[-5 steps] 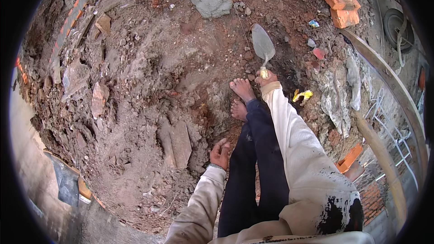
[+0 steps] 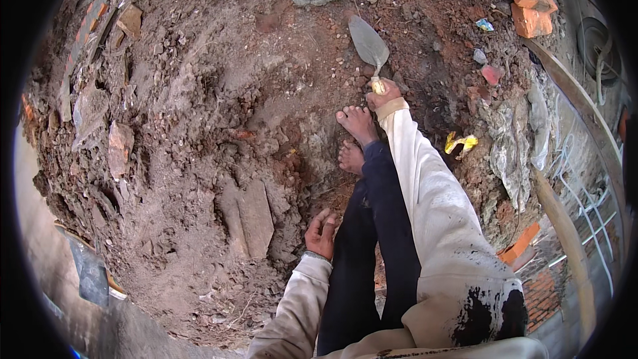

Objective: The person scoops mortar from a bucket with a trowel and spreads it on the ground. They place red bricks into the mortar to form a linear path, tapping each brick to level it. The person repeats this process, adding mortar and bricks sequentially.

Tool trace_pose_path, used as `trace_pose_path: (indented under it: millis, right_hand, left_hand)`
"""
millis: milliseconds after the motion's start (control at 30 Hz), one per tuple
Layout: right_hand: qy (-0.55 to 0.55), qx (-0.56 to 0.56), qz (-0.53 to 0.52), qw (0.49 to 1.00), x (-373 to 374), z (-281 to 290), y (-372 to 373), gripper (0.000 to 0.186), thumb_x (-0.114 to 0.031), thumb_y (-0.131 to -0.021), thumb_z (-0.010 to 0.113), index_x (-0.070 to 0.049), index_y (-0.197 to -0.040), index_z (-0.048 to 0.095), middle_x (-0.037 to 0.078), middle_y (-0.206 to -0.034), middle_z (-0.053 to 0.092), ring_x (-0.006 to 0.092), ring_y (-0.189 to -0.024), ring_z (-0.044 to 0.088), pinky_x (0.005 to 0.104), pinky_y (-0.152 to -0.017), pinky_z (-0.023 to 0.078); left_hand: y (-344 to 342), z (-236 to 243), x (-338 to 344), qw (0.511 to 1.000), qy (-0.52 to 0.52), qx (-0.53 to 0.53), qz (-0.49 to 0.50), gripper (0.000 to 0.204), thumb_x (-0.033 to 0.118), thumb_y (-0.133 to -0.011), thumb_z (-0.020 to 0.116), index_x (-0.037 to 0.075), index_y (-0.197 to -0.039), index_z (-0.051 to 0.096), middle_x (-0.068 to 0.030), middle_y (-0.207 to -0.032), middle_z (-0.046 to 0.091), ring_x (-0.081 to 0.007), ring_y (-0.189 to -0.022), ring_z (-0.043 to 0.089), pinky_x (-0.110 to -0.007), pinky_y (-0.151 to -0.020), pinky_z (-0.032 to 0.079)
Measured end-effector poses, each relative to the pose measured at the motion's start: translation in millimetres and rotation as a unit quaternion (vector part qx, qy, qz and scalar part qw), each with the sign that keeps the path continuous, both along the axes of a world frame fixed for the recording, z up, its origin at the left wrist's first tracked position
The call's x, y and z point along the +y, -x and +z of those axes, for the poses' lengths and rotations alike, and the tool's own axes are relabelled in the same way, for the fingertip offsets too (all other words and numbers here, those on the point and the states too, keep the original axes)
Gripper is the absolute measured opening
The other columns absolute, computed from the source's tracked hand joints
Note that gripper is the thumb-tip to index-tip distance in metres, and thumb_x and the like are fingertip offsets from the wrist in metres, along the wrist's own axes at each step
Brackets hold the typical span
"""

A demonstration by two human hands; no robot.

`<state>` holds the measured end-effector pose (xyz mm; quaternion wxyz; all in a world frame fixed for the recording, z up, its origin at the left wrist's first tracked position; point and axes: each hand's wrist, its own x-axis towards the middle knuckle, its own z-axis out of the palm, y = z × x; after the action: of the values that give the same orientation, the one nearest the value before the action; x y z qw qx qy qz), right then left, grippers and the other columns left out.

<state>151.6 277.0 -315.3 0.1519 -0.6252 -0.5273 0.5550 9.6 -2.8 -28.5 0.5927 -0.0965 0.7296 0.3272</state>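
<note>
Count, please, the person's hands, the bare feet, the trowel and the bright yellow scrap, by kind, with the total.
Left hand and right hand: 2
Bare feet: 2
Trowel: 1
Bright yellow scrap: 1
Total: 6

A: Right side?
B: Yellow scrap (image 2: 470, 141) on soil (image 2: 183, 219); crumpled plastic (image 2: 508, 159) just right of it. Wheel (image 2: 589, 43) far, wooden pole (image 2: 563, 239) nearer.
A: Left?
B: Dark sheet (image 2: 90, 276), near, by soil's edge.
</note>
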Motion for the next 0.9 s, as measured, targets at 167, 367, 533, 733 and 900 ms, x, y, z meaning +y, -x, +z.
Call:
trace_pose_path:
  millis: [167,367,533,733,900]
  right_hand:
    - [0.172,0.104,-0.079,0.976,-10,35,12,0.023,0.001,-0.069,0.064,0.000,-0.092,0.057,0.006,-0.068,0.059,0.0136,-0.055,0.056,0.0265,-0.049,0.046]
    - [0.186,0.117,-0.093,0.971,0,86,1,0.016,-0.003,-0.074,0.065,0.000,-0.087,0.057,0.007,-0.068,0.059,0.0138,-0.052,0.055,0.0254,-0.048,0.044]
    - [0.140,0.097,-0.064,0.983,16,61,-15,0.010,-0.008,-0.066,0.065,-0.003,-0.074,0.060,0.005,-0.065,0.059,0.0118,-0.054,0.054,0.0281,-0.050,0.044]
    - [0.039,0.036,0.005,0.999,6,103,-22,0.020,-0.001,-0.070,0.065,0.001,-0.088,0.059,0.003,-0.070,0.058,0.0106,-0.060,0.055,0.0246,-0.054,0.045]
    - [0.029,-0.022,0.003,0.999,-21,177,-24,0.025,-0.009,-0.064,0.067,0.000,-0.086,0.059,0.008,-0.068,0.059,0.0181,-0.058,0.056,0.0302,-0.055,0.046]
  left_hand:
    - [-7,17,-28,0.998,0.046,-0.007,0.040,0.044,0.024,-0.089,0.056,-0.001,-0.124,0.047,-0.0115,-0.108,0.061,-0.0170,-0.088,0.061,-0.028,-0.077,0.049]
    - [5,52,-41,0.996,0.015,0.002,0.085,0.042,0.021,-0.089,0.057,-0.002,-0.123,0.048,-0.0117,-0.104,0.062,-0.0167,-0.085,0.060,-0.027,-0.074,0.049]
    - [37,53,-18,0.995,0.023,0.005,0.096,0.040,0.016,-0.090,0.055,-0.005,-0.123,0.046,-0.0109,-0.106,0.061,-0.0149,-0.087,0.059,-0.026,-0.079,0.048]
    - [32,42,-35,0.996,0.060,0.005,0.065,0.043,0.022,-0.088,0.058,-0.001,-0.123,0.049,-0.0082,-0.103,0.063,-0.0130,-0.083,0.059,-0.025,-0.071,0.047]
    - [31,43,-5,0.999,0.038,-0.001,0.000,0.037,0.018,-0.089,0.057,-0.002,-0.119,0.052,-0.0060,-0.101,0.062,-0.0110,-0.083,0.058,-0.024,-0.074,0.047]
